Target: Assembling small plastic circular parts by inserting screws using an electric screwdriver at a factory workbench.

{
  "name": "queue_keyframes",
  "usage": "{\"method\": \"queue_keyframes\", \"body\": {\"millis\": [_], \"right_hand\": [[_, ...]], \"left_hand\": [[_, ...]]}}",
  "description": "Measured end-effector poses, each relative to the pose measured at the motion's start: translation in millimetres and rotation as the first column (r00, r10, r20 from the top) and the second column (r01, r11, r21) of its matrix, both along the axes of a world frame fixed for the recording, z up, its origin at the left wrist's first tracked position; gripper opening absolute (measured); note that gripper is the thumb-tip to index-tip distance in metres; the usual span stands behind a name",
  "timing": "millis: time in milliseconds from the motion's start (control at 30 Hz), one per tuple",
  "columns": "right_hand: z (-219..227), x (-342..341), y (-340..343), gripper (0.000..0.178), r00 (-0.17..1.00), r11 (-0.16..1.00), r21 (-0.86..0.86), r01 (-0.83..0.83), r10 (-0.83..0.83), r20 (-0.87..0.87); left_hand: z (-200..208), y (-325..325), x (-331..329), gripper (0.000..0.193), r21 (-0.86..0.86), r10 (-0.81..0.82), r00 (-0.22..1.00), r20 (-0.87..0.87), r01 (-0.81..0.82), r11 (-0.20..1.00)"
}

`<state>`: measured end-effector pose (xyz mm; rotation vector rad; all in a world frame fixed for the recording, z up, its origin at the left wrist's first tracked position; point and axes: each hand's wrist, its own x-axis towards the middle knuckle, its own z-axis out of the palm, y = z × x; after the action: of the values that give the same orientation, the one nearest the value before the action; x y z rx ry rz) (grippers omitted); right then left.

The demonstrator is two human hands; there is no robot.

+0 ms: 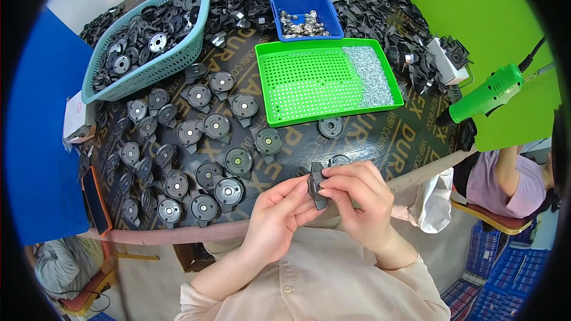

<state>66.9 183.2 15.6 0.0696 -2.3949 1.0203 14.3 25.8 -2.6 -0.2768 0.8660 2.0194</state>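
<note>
Close to the table's near edge, my left hand (276, 214) grips a black winged plastic part (316, 186), tilted so it shows nearly edge-on. The fingers of my right hand (364, 199) are pinched together against its right side; any small piece between them is hidden. Just behind my right fingers lies a black disc (339, 159), partly covered by them. Farther back sits a second black disc (331, 127) with a hole in its middle. To the left, several black winged parts with discs on them (216, 125) are spread in loose rows, many showing a metal centre.
A green tray (267, 96) holds small silvery screws; a blue bin (277, 15) behind it holds metal pieces. A teal basket (178, 53) is full of discs. Black parts (357, 0) heap at the back. A green electric screwdriver (488, 92) hangs at right; an orange-edged phone (96, 201) lies left.
</note>
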Motion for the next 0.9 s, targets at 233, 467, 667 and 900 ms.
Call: {"method": "queue_keyframes", "body": {"millis": [233, 467, 667, 900], "right_hand": [[34.5, -21.3, 34.6, 0.016, 0.966, 0.945, -0.240, -0.221, 0.246, 0.079], [27.7, -219.4, 97.2, 0.029, 0.956, 0.885, 0.451, -0.113, -0.027, 0.293], [-7.3, -291.4, 110.0, 0.038, 0.811, 0.814, 0.526, -0.246, -0.124, 0.572], [5.9, -271.4, 97.8, 0.014, 0.925, 0.821, 0.570, -0.038, -0.187, 0.331]], "left_hand": [[-0.1, -18.3, 3.8, 0.018, -0.129, 0.010, 0.605, -0.796, -0.186, 0.974], [1.4, -43.1, -3.5, 0.031, -0.424, -0.690, -0.354, -0.631, -0.587, 0.689], [1.2, -50.4, -1.9, 0.029, -0.435, -0.788, -0.312, -0.530, -0.698, 0.569], [0.4, -5.1, 9.7, 0.037, -0.399, -0.593, -0.374, -0.713, -0.479, 0.782]]}}
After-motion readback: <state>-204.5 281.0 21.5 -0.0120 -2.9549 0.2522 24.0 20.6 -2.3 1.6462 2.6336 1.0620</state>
